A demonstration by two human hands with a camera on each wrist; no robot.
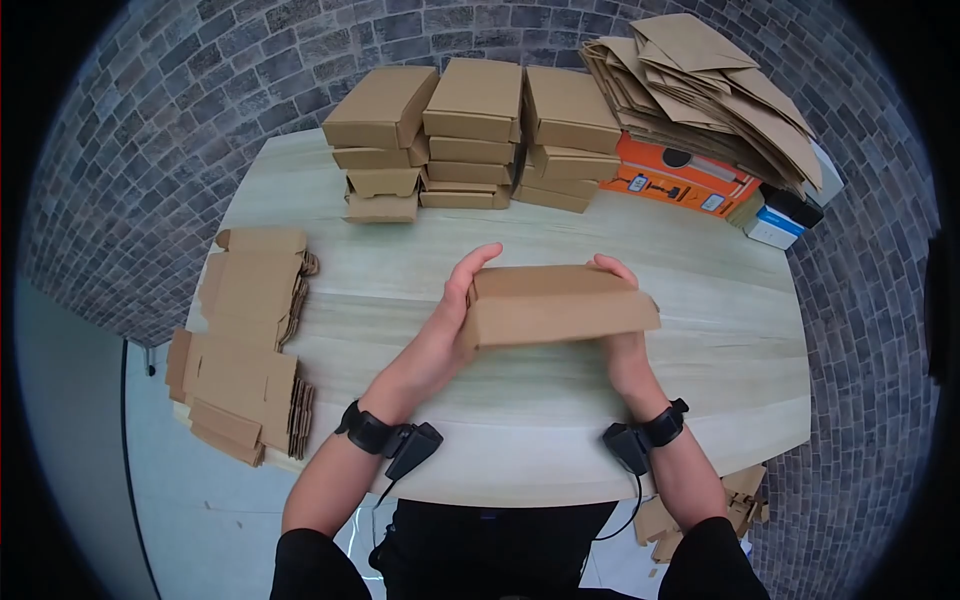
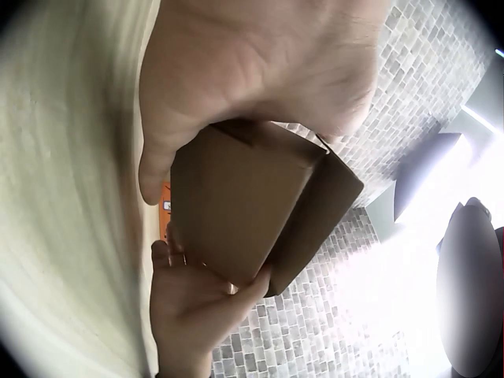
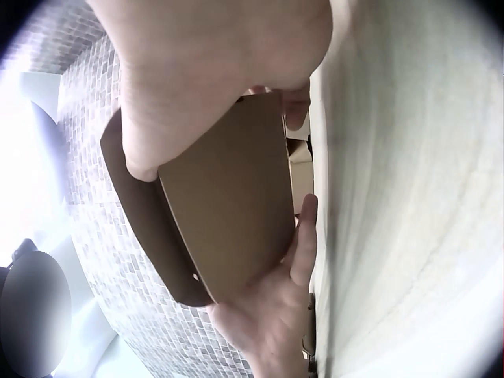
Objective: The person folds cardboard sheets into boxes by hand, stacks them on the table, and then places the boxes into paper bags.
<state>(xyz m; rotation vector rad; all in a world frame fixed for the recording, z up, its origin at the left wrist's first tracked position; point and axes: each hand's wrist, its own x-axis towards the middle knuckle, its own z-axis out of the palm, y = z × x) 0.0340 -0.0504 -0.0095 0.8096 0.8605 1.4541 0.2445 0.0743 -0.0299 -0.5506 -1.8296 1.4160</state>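
A brown cardboard box [image 1: 560, 315] is held between both hands above the near middle of the table. My left hand [image 1: 435, 335] grips its left end, and my right hand [image 1: 625, 345] grips the right end. In the left wrist view, the box's underside [image 2: 236, 197] faces the camera, and a flap [image 2: 319, 216] stands out from it at an angle. The right wrist view shows the same flap [image 3: 146, 220] sticking out along the side nearest the person. Part of each hand's fingers is hidden behind the box.
Stacks of folded cardboard boxes [image 1: 470, 100] stand at the back of the table. Flat cardboard blanks [image 1: 240, 370] lie in piles at the left edge. Back right, folded brown sheets [image 1: 710, 90] lie on an orange box [image 1: 670, 180], beside a small blue-and-white box [image 1: 775, 228]. Cardboard pieces [image 1: 665, 525] are below, right.
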